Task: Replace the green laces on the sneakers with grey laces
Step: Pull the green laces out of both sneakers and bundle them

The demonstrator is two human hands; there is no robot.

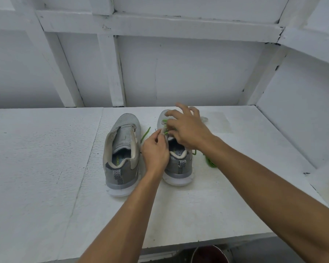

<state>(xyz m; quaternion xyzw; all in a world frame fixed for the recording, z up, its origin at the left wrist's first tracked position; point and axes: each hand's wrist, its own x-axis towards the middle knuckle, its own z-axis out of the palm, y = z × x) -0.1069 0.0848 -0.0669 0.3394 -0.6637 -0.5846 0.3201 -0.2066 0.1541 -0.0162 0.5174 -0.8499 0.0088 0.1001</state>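
On table (46, 168), sneakers (122, 149) parallel, toes away; right hand (188, 128) pinches green lace (164, 121).

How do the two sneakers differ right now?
The left sneaker shows no lace; the right sneaker has green lace threaded near its toe. No hand touches the left sneaker; the left hand grips the right sneaker and the right hand pinches its green lace. Both are grey, upright, heels toward the camera.
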